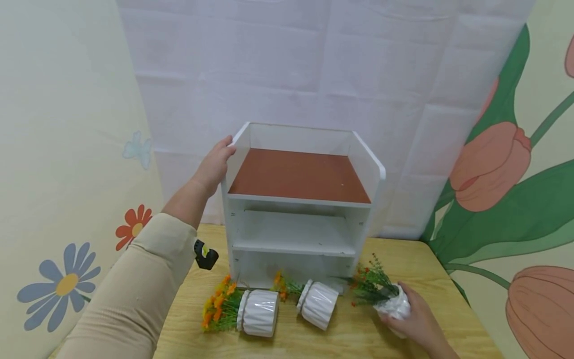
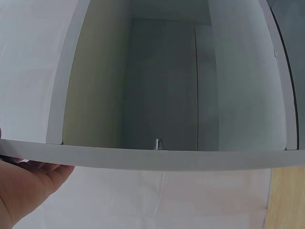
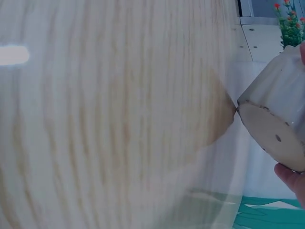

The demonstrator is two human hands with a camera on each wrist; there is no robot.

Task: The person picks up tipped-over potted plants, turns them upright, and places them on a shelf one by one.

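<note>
My left hand grips the top of the left side panel of a small white shelf unit with a brown top board. In the left wrist view, the fingers lie along one face of the panel edge. My right hand holds a white ceramic flowerpot, tilted, with red flowers and green leaves pointing toward the shelf. The pot's flat base shows in the right wrist view, its lower edge at the table. Part of the right hand is out of that view.
Two more white flowerpots lie on their sides before the shelf: one with orange flowers at left, another in the middle. All stand on a wooden table. A white cloth hangs behind. A black wrist device sits by the left sleeve.
</note>
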